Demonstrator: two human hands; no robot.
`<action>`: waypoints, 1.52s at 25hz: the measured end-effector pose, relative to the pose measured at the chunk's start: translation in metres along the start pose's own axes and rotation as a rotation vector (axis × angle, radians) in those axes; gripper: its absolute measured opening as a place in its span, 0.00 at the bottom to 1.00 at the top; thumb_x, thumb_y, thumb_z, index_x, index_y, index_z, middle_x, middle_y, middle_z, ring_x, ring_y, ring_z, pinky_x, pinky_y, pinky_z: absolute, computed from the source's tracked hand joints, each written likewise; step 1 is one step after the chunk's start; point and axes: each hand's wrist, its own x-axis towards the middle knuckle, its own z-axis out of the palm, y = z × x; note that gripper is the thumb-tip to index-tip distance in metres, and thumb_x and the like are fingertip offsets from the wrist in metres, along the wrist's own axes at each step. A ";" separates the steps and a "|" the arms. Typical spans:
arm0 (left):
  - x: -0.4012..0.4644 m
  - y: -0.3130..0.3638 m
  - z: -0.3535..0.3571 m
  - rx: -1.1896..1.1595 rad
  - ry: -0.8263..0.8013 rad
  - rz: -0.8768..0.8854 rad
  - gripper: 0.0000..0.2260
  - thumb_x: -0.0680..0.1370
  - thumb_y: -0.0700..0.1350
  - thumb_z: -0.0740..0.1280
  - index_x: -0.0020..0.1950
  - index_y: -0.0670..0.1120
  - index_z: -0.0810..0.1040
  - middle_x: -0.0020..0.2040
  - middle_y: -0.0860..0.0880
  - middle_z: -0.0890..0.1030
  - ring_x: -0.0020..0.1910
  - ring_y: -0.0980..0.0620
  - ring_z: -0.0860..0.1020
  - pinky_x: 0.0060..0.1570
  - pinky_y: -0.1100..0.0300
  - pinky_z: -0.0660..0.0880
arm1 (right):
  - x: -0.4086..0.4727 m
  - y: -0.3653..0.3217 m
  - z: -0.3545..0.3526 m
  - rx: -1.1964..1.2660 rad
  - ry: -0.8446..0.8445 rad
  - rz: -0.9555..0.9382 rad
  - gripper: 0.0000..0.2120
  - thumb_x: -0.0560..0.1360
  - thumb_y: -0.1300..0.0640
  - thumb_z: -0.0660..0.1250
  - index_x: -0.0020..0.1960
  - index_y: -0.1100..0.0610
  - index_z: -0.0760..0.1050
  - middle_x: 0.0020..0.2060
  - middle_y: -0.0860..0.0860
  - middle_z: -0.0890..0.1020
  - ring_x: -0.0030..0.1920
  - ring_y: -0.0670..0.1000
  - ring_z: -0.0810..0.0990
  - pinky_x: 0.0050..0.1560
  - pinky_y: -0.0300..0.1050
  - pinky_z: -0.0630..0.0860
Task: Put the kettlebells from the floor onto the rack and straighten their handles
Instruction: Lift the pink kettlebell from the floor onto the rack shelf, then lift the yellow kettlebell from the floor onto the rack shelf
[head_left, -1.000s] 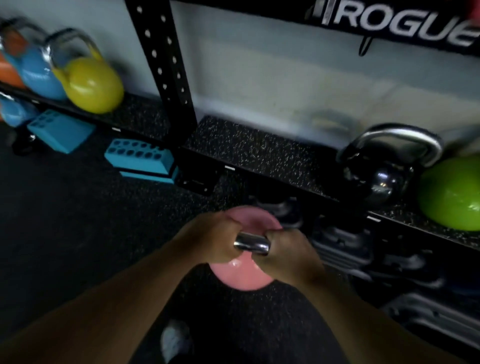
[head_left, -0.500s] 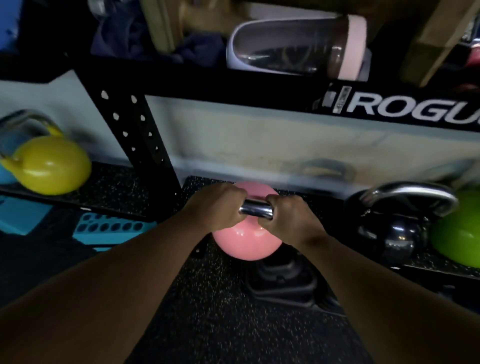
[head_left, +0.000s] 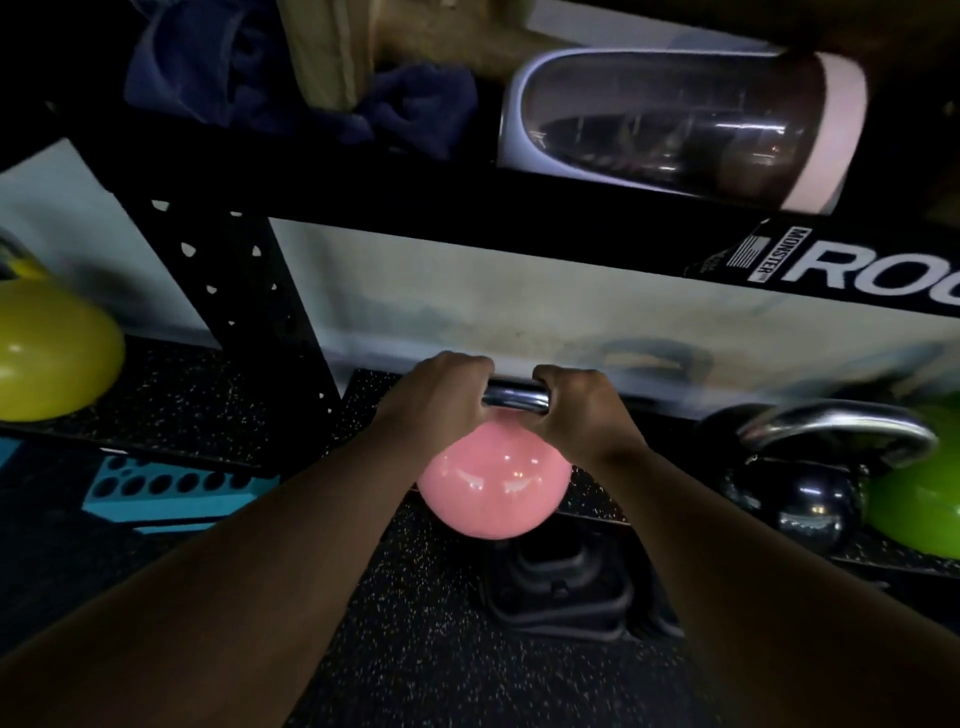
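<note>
A pink kettlebell (head_left: 493, 486) with a chrome handle (head_left: 514, 401) hangs at the front edge of the low rack shelf (head_left: 197, 379). My left hand (head_left: 441, 395) and my right hand (head_left: 576, 410) both grip that handle, side by side. Its round body overlaps the shelf edge; I cannot tell whether it touches the shelf. On the shelf to the right stand a black kettlebell (head_left: 810, 504) with a chrome handle and a green kettlebell (head_left: 919, 499). A yellow kettlebell (head_left: 47, 353) sits on the shelf at the far left.
A black perforated rack upright (head_left: 260, 312) stands left of my hands. A teal block with holes (head_left: 171, 488) lies under the shelf. A black dumbbell end (head_left: 561, 587) sits on the floor below the pink kettlebell. A shaker bottle (head_left: 675, 124) and blue cloth (head_left: 405, 109) lie on the upper shelf.
Both hands have lifted the pink kettlebell from near the floor up and forward to the shelf edge. My view has tilted up toward the rack.
</note>
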 end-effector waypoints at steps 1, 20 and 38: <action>0.005 0.000 -0.001 -0.009 -0.003 -0.017 0.07 0.71 0.45 0.72 0.46 0.45 0.78 0.38 0.47 0.78 0.39 0.42 0.80 0.35 0.56 0.68 | 0.006 0.001 0.000 0.005 -0.011 0.020 0.05 0.69 0.61 0.73 0.44 0.59 0.79 0.35 0.56 0.83 0.34 0.55 0.79 0.33 0.44 0.69; 0.020 -0.013 -0.012 -0.127 -0.051 -0.034 0.25 0.66 0.41 0.73 0.58 0.53 0.68 0.47 0.51 0.73 0.43 0.51 0.74 0.33 0.61 0.66 | 0.028 0.004 -0.017 -0.058 -0.211 0.055 0.31 0.64 0.55 0.71 0.64 0.44 0.64 0.52 0.53 0.76 0.53 0.56 0.74 0.52 0.52 0.74; -0.320 -0.185 -0.070 0.039 -0.115 -0.589 0.30 0.68 0.50 0.70 0.70 0.58 0.66 0.67 0.51 0.73 0.67 0.46 0.71 0.62 0.47 0.69 | -0.027 -0.263 0.122 -0.178 -0.396 -0.716 0.24 0.70 0.43 0.65 0.65 0.47 0.69 0.55 0.50 0.77 0.57 0.57 0.73 0.54 0.53 0.72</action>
